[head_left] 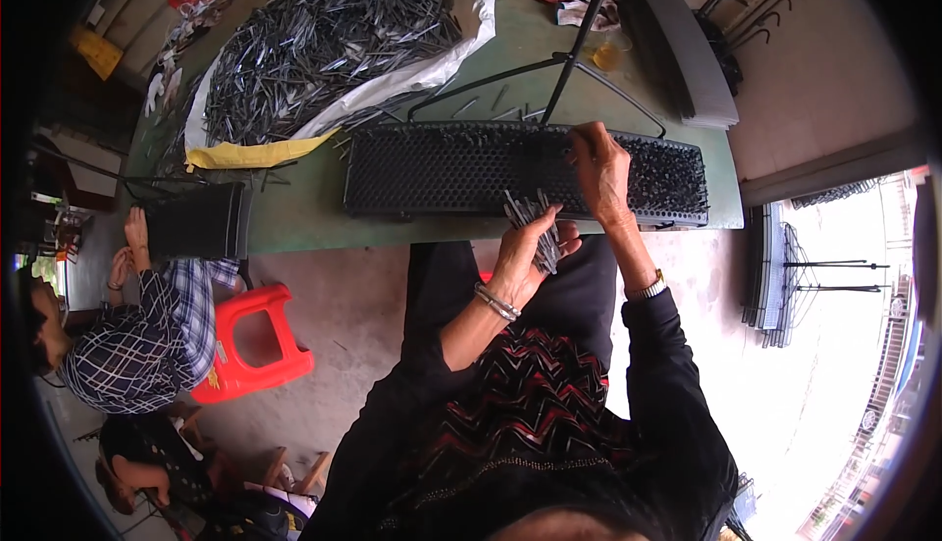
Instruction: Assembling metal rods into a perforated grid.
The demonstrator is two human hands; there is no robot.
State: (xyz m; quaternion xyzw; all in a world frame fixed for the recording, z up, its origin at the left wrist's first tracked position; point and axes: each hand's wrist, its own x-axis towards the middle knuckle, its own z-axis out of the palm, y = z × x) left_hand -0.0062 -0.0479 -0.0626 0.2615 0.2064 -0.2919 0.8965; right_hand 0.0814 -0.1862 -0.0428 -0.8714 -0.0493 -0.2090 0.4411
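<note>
A long black perforated rack (432,170) lies along the near edge of the green table in front of me. Its right part is filled with many short dark pieces standing in the holes; open holes show in the left and middle. My left hand (520,261) is closed around a bundle of thin grey metal strips (528,211), just off the rack's front side. Over the rack, right of its middle, my right hand (602,176) has its fingers pinched together at the holes. What sits between those fingertips is too small to make out.
A large heap of dark metal strips (324,51) lies on a white sheet at the back left. A black stand (564,65) rises behind the rack. Stacked grey panels (677,41) stand at the right. Another person (137,335) works at a second rack (196,222), beside a red stool (257,384).
</note>
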